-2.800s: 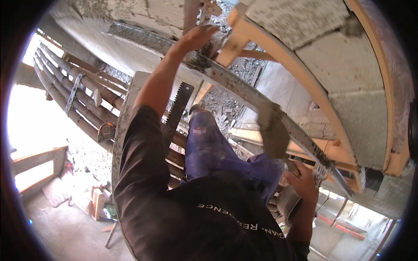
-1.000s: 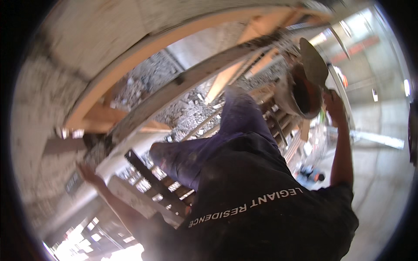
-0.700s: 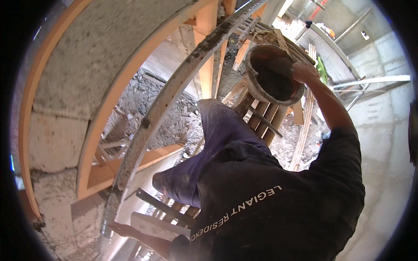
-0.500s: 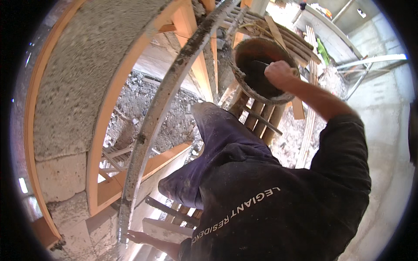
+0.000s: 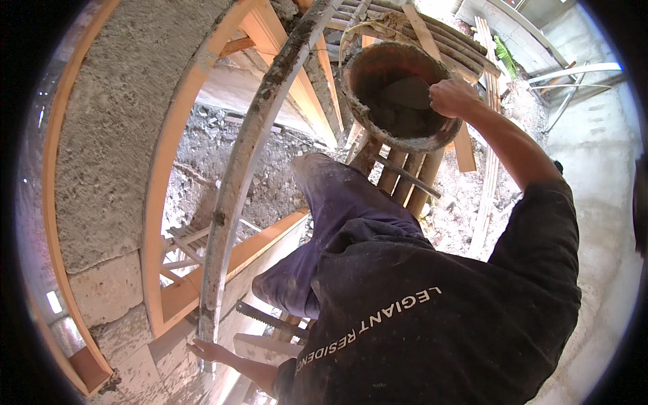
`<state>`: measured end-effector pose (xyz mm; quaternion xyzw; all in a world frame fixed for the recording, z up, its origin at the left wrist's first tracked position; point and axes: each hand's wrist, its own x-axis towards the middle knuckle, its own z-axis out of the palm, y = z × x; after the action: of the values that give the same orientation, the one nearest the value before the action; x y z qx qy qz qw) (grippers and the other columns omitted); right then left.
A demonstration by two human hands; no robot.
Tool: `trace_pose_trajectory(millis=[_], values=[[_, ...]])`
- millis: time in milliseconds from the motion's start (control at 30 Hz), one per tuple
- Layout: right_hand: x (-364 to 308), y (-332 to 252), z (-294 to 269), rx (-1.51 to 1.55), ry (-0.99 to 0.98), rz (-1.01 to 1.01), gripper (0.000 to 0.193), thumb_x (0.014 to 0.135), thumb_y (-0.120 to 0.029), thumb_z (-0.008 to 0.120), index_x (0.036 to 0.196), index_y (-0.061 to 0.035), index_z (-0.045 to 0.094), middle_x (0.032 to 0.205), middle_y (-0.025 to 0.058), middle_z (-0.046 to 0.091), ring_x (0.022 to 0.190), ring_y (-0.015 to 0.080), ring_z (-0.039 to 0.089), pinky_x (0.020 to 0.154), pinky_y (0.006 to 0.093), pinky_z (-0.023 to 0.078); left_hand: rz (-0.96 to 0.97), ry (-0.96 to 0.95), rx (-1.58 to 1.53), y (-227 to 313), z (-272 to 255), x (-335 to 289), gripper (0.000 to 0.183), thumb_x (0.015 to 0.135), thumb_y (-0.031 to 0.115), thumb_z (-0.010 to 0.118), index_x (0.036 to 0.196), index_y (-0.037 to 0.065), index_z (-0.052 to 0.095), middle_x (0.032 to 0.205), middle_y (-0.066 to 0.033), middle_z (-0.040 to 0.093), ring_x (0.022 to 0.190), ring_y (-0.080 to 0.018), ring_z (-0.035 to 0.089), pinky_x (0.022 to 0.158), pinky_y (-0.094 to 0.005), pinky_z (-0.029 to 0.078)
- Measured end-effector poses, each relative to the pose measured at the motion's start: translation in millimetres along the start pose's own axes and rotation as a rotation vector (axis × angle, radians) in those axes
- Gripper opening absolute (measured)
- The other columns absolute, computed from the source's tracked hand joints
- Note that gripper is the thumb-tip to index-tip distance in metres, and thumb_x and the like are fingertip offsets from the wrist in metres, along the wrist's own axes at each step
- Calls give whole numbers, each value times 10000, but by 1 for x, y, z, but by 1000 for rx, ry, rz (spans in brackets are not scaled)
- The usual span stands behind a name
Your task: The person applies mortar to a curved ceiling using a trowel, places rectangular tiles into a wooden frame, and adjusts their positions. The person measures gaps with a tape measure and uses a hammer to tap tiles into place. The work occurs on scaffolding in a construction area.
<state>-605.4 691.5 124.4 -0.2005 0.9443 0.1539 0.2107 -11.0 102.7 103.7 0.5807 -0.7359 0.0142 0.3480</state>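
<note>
The left of two side-by-side fisheye cameras looks steeply down from the wearer's head, its centre falling below and left of the mortar bucket (image 5: 378, 66). The shirt (image 5: 418, 304) is nearer the lens; the concrete wall (image 5: 590, 155), right of the bucket, bends rimward.

Strong light whitens rubbly ground (image 5: 453, 226) between a rough block wall (image 5: 128, 142) and a grey wall (image 5: 599, 175).

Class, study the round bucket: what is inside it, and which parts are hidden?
Inside the bucket is grey mortar, with a trowel blade against it. The mortar covers the bucket's bottom; the right hand hides the trowel's handle.
</note>
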Motion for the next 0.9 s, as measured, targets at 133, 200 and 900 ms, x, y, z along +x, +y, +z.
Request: trace_pose_trajectory(millis=[133, 200, 900], values=[[-15, -26, 8, -41, -42, -62, 217, 753, -132, 518, 854, -58, 696, 869, 146, 678, 844, 296, 664, 708, 414, 537, -85, -53, -19, 1, 0, -8, 492, 929, 351, 482, 1286, 12, 478, 1262, -224, 505, 1156, -339, 496, 964, -406, 401], [-25, -38, -3, -29, -110, -121, 235, 783, -175, 523, 879, -38, 688, 876, 160, 673, 841, 307, 661, 711, 421, 530, -110, -63, -38, -9, 1, -15, 481, 937, 316, 482, 1285, -16, 467, 1276, -220, 494, 1179, -329, 481, 981, -396, 393], [-86, 3, -33, 692, -34, 73, 460, 872, -454, 530, 646, -53, 536, 536, -5, 446, 506, 98, 417, 478, 314, 329, -350, -94, -728, -81, 51, -87, 413, 948, 168, 456, 1298, -47, 415, 1274, -209, 488, 1089, -245, 519, 948, -353, 417]])
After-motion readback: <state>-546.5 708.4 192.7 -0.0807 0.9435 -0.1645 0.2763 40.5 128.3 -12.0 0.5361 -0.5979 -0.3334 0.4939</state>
